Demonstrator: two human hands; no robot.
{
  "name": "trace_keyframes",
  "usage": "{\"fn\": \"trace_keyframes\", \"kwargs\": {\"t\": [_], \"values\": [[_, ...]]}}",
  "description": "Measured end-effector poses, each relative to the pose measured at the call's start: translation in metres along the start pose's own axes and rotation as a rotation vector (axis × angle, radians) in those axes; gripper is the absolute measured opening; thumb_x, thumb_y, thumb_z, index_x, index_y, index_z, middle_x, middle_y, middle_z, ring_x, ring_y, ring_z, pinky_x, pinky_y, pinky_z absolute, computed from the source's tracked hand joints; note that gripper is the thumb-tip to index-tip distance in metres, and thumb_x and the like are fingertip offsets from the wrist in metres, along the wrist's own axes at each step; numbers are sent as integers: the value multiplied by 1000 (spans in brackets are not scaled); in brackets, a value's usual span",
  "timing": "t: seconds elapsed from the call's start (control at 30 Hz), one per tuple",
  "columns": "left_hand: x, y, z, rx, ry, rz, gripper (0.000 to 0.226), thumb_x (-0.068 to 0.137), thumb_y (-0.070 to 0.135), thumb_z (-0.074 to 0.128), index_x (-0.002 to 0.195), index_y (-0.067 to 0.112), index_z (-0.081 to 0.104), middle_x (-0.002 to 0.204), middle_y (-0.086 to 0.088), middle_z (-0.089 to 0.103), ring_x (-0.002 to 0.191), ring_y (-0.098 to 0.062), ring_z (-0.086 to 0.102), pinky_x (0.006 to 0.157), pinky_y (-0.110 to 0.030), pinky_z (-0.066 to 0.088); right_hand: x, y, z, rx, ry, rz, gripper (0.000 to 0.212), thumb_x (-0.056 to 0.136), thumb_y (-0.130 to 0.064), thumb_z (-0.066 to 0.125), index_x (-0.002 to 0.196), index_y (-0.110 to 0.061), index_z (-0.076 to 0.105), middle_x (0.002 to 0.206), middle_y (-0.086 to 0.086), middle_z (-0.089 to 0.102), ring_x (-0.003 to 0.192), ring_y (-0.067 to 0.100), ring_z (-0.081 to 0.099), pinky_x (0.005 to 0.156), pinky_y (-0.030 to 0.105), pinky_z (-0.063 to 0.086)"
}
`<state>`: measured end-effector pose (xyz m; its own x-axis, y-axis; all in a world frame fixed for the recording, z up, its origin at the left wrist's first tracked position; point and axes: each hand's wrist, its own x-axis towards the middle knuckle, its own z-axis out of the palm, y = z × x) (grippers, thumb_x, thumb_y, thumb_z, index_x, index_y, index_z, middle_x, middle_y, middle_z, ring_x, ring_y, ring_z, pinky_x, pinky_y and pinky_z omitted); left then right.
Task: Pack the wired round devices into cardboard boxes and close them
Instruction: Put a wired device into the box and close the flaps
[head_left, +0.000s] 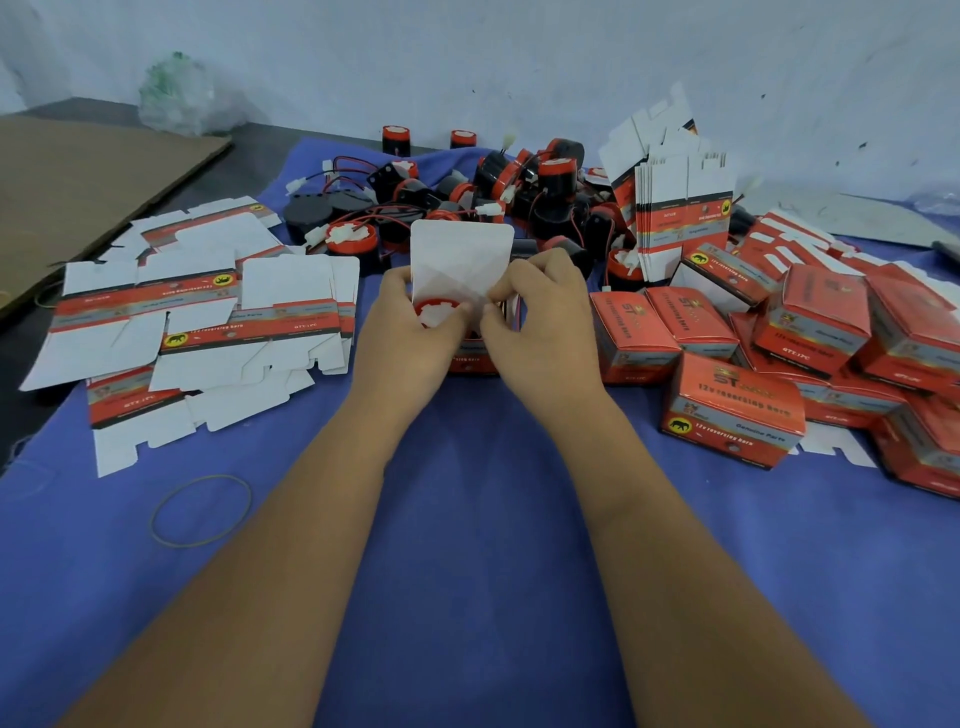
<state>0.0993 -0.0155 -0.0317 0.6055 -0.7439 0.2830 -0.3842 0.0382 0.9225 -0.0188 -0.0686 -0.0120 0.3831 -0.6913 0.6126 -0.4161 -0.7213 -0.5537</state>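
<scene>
A red cardboard box (470, 358) stands open on the blue cloth, its white lid flap (460, 254) raised upright. Inside it sits a round red-and-white device (435, 312), with its red and black wires (514, 312) showing at the right side. My left hand (410, 327) grips the box's left side, thumb by the device. My right hand (540, 317) grips the right side, fingers pinching a side flap near the wires. Most of the box body is hidden behind both hands.
Loose black-and-red wired devices (519, 192) lie heaped behind the box. Flat unfolded boxes (197, 322) cover the left, a stack of flat ones (680, 208) leans at the back right, and closed red boxes (737, 410) pile up on the right. A rubber band (201, 512) lies front left.
</scene>
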Motion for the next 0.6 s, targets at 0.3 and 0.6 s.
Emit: {"fn": "trace_keyframes", "kwargs": {"t": [0.3, 0.6], "values": [[-2, 3, -2, -32, -14, -32, 39, 86, 34, 69, 116, 34, 45, 99, 21, 58, 87, 7, 56, 65, -17, 42, -5, -4, 2, 212, -74, 79, 27, 80, -2, 56, 101, -19, 59, 87, -12, 60, 96, 17, 56, 83, 46, 49], [0, 21, -8, -493, -76, -268, 44, 102, 23, 31, 112, 5, 70, 95, -10, 75, 83, -23, 71, 63, -27, 57, -3, -1, 1, 212, -96, 172, 22, 93, -6, 50, 91, -20, 66, 89, -7, 68, 89, 10, 59, 81, 40, 53]]}}
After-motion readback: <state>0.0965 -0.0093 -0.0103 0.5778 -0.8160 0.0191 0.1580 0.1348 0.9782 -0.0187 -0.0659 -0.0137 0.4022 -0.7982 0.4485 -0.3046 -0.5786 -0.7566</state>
